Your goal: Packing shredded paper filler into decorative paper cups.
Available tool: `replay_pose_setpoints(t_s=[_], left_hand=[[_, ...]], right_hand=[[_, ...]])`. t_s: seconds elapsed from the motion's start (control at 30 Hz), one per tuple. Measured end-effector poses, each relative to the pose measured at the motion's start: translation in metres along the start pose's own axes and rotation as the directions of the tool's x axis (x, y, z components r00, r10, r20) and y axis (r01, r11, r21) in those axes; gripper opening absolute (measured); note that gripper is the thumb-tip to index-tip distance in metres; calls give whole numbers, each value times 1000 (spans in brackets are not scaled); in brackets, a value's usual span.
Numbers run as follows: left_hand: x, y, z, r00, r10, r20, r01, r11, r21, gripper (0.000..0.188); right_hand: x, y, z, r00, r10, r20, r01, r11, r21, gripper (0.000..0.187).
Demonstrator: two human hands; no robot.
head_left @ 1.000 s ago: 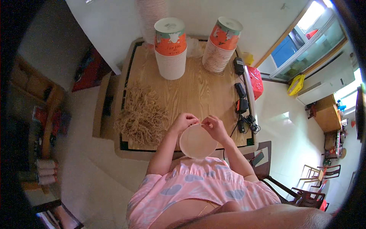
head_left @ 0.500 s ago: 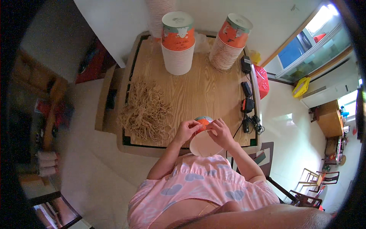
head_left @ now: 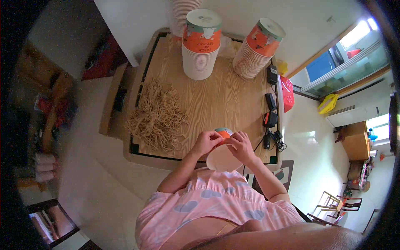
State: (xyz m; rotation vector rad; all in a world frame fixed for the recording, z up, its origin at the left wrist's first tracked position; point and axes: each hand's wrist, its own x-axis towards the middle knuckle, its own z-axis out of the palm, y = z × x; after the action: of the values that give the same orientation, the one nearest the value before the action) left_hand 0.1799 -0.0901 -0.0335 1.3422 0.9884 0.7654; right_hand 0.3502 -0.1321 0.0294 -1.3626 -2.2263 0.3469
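Note:
Close to my body, at the table's front edge, I hold a paper bucket [head_left: 224,159] with its pale open mouth tilted toward me. Its orange and green printed side shows between my hands. The fingertips of my left hand [head_left: 207,141] pinch together at the bucket's upper side. My right hand [head_left: 241,146] is closed on the rim and wall just across from them. Any small thing between the fingertips is too fine to make out. To the left of my hands lies a loose heap of brown twine pieces [head_left: 158,116] on the wooden table [head_left: 208,100].
An upside-down stack of paper buckets [head_left: 201,46] stands at the back, with a tilted stack carrying twine [head_left: 258,50] to its right. Another tall white stack [head_left: 183,16] is behind. Black power adapters [head_left: 270,120] and cables line the right edge, beside a red container [head_left: 287,93].
My view has shifted slightly, moving the table and stacks a little in the picture. Both hands stay at the bucket, their fingers moved only slightly.

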Motion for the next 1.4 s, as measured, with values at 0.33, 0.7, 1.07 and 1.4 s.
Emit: replay_pose_setpoints(t_s=[0.33, 0.7, 1.07, 1.4], left_hand=[[-1, 19, 2, 985, 161, -57, -144, 964, 223, 11], [4, 11, 7, 975, 172, -141, -137, 963, 231, 8], [12, 15, -21, 934, 220, 281, -263, 957, 126, 12], [13, 24, -5, 956, 201, 214, -254, 932, 260, 11]], right_hand=[[8, 4, -4, 998, -21, 64, 18, 999, 46, 20], [4, 13, 3, 994, 51, 95, -65, 987, 148, 20], [-2, 6, 1, 995, 62, 83, -72, 990, 125, 20], [-5, 8, -2, 996, 32, 88, -43, 991, 127, 18]])
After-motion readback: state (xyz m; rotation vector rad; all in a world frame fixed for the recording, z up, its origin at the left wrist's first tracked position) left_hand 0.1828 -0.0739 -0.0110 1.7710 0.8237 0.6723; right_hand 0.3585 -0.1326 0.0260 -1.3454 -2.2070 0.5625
